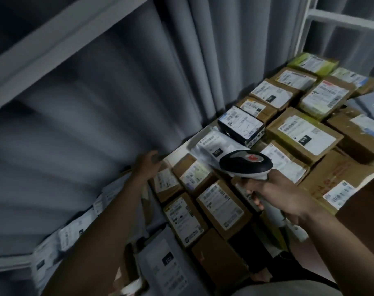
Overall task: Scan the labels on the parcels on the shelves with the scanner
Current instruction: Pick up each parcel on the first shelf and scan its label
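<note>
Gripping the scanner [245, 162], the right hand [282, 195] aims toward ten o'clock at a white parcel [211, 146]; the left hand [146, 164] reaches open; most labels look unscanned.

Matt cardboard parcels [222, 207], glossy plastic scanner [245, 162]

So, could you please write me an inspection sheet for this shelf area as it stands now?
Surface: white shelf, almost fully covered; only a bare strip shows at the back edge.
Job's things: scanner held above the parcels; brown boxes lie label up in rows; a black box rests on a white bag.
Clutter: grey bag stands at the near edge.
Hands: right hand grips the scanner handle; left hand reaches to the shelf's back edge, holding nothing visible.
Cables: nothing seen.
Surroundings: grey curtain behind; white frame above right; the left side is blurred.
</note>
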